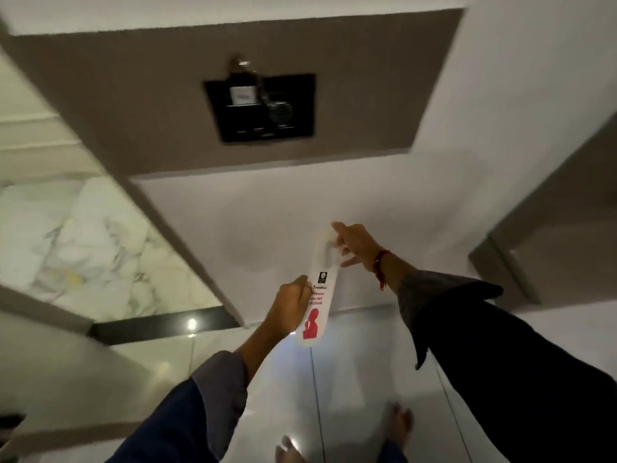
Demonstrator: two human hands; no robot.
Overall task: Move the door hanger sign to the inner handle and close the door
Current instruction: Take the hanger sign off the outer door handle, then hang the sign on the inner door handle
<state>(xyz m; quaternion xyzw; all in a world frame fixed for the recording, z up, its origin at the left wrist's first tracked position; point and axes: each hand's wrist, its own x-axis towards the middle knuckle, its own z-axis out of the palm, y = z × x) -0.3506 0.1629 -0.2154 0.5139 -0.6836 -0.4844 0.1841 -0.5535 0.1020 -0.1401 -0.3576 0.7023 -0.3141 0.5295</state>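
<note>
- Head view: the person holds a door hanger sign [317, 295] out in front with both hands, above a glossy white floor [360, 369].
- The left hand [291, 304] is clenched on the sign's left edge near its middle, beside the red lettering.
- The right hand [355, 243] pinches the top end of the sign, where the hook cutout is; its fingers [338, 228] close on the white card there, and a red thread [380, 266] is tied round that wrist.
- The sign is white, long and narrow, tilted slightly with its top leaning right; it carries a small dark logo, red text and a red figure at the lower end.
- It touches nothing but the hands and hangs on no handle.
- Both arms wear dark sleeves [500, 345].
- Further ahead, a taupe panel [133, 95] carries a black plate [263, 108] with a blurred metallic fitting at its top; detail there is too smeared to read.
- On the left lies marble-patterned flooring [83, 248] past a dark strip [160, 324].
- Bare feet [400, 422] show at the bottom edge.
</note>
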